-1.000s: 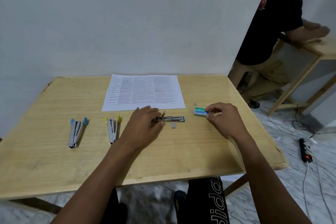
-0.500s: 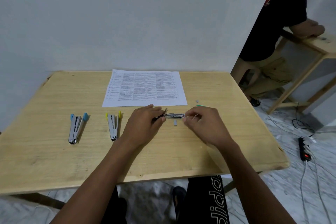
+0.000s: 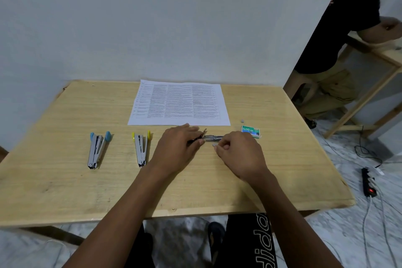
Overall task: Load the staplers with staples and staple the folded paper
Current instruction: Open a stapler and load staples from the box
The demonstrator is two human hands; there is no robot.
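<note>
An opened stapler [image 3: 212, 137] lies across the middle of the wooden table [image 3: 65, 180]. My left hand [image 3: 176, 148] grips its left end. My right hand [image 3: 237, 154] is at its right end with fingers curled, pinching something small that I cannot make out. A blue-tipped stapler [image 3: 97, 150] and a yellow-tipped stapler [image 3: 141, 148] lie opened to the left. The green staple box [image 3: 250, 131] sits just right of my right hand. A printed sheet of paper [image 3: 179, 103] lies flat at the back.
A small grey scrap [image 3: 243, 120] lies behind the staple box. At the right, another person [image 3: 339, 39] leans on a second wooden table [image 3: 382, 50]. A power strip [image 3: 368, 183] with cables lies on the marble floor.
My right hand left the staple box and moved left to the right end of the opened stapler. My left hand has stayed on the stapler.
</note>
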